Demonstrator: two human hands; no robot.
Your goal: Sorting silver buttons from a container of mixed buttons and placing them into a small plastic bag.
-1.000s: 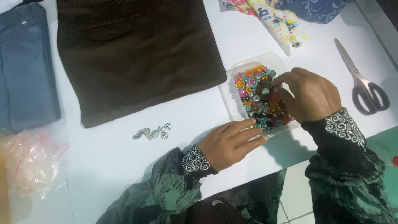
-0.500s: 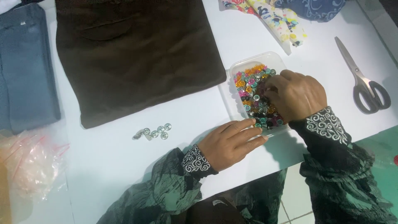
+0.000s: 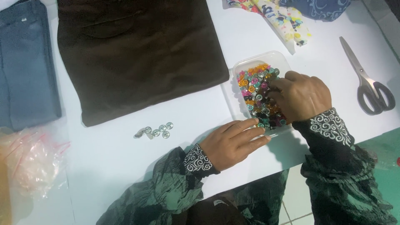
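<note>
A clear plastic tray holds several coloured and silver snap buttons. My right hand reaches into the tray, fingers curled down among the buttons; whether it grips one is hidden. My left hand lies flat on the white table, fingers apart, fingertips touching the tray's near edge. A small cluster of silver snap buttons sits on the table left of my left hand.
A folded dark brown garment lies at the back centre, a grey-blue garment at the left. Scissors lie at the right. Patterned fabric is at the top right, and a crumpled clear plastic bag at the lower left.
My right hand has slid left and deeper over the tray's buttons. My left hand and the loose silver buttons have stayed in place.
</note>
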